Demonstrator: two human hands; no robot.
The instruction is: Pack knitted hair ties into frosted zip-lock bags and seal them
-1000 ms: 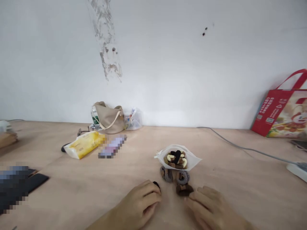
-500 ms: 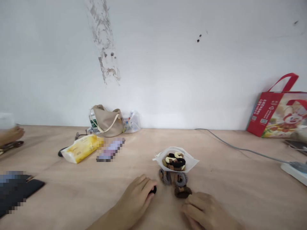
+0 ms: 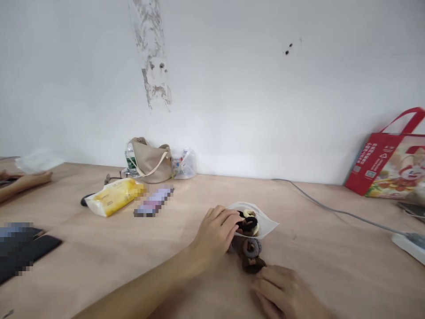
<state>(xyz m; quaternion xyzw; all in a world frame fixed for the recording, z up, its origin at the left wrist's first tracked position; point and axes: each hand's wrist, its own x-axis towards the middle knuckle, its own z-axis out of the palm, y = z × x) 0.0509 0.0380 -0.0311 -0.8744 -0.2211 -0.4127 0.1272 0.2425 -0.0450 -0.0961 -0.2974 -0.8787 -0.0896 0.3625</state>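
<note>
My left hand [image 3: 217, 232] reaches to the left side of a white open pouch [image 3: 265, 226], fingers curled at its opening. It held a black hair tie a moment ago; that tie is now hidden by the fingers. Inside the pouch lie several hair ties, among them a black one [image 3: 249, 223] and a cream one [image 3: 249, 213]. In front of the pouch sit a grey hair tie [image 3: 252, 248] and a dark brown one [image 3: 254, 265]; another grey one is mostly covered by my left hand. My right hand [image 3: 283, 290] rests closed beside the brown tie, its contents hidden.
Behind to the left are a yellow tissue pack [image 3: 114, 196], a phone [image 3: 154, 201], a beige bag [image 3: 151, 161] and a clear plastic bag [image 3: 185, 165]. A red carrier bag [image 3: 375, 164], grey cable [image 3: 325, 204] and power strip [image 3: 407, 246] stand right. Another person's hand [image 3: 41, 178] is far left.
My left hand has moved forward and right from the table to the pouch, covering one grey hair tie. My right hand has stayed in place. The view has shifted slightly.
</note>
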